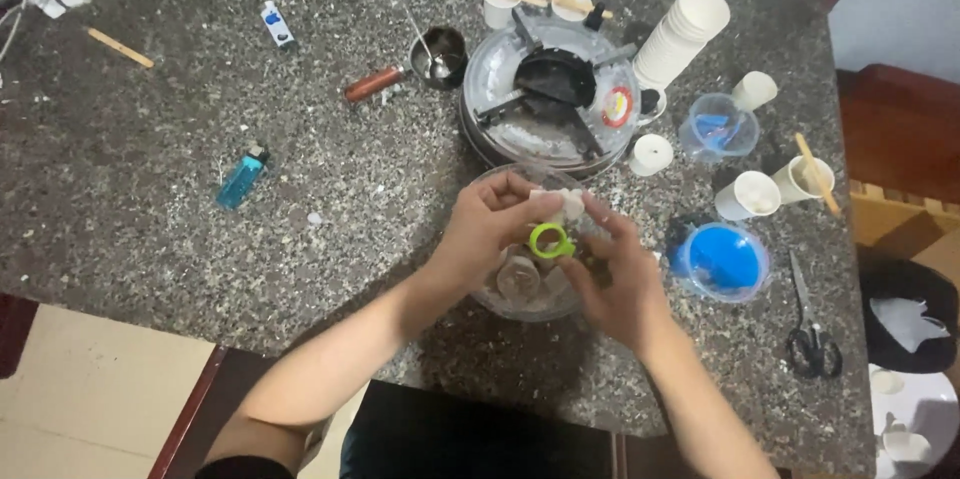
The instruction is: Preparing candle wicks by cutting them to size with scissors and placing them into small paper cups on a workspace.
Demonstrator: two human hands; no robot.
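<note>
Green ring [549,240] pinched by left hand [490,229] and right hand [618,279], over clear bowl [497,301], round red label [617,106] on burner [548,94]

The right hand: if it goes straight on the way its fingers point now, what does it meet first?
Probably the green ring at the right hand's fingertips, then the left hand; depth is unclear.

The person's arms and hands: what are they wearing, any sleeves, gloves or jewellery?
Both forearms are bare up to the bottom edge of the picture, with no sleeves showing. The left hand and the right hand wear no gloves. No watch, bracelet or ring can be made out.
</note>
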